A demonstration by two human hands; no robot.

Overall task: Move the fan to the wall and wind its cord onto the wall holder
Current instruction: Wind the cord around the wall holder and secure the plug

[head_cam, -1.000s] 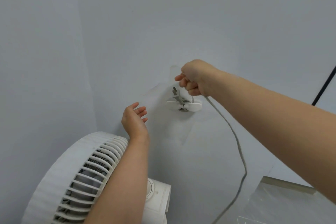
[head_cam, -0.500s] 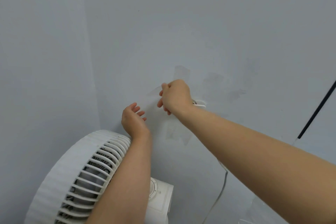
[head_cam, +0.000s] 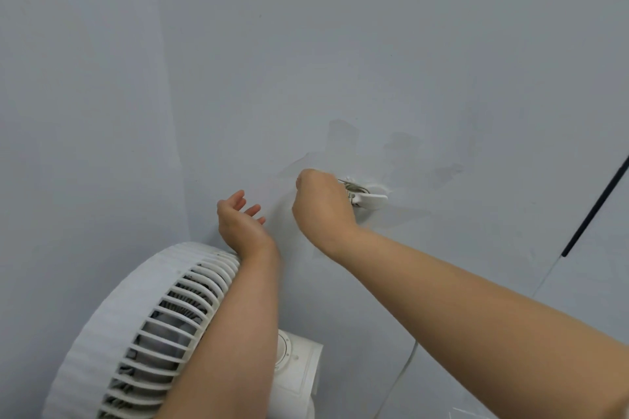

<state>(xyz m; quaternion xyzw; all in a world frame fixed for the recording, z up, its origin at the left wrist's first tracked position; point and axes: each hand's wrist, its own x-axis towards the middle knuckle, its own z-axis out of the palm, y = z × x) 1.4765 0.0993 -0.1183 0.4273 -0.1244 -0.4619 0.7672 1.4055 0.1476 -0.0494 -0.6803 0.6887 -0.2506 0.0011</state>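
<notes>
A white fan (head_cam: 136, 333) stands near the pale grey wall (head_cam: 374, 44).

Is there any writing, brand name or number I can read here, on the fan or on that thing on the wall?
There is no readable text anywhere in this view.
On the fan: no brand or label shows on its white grille or base.
On the dial of the base: any marks are too blurred to read.
On the wall holder and the wall: no writing.
</notes>
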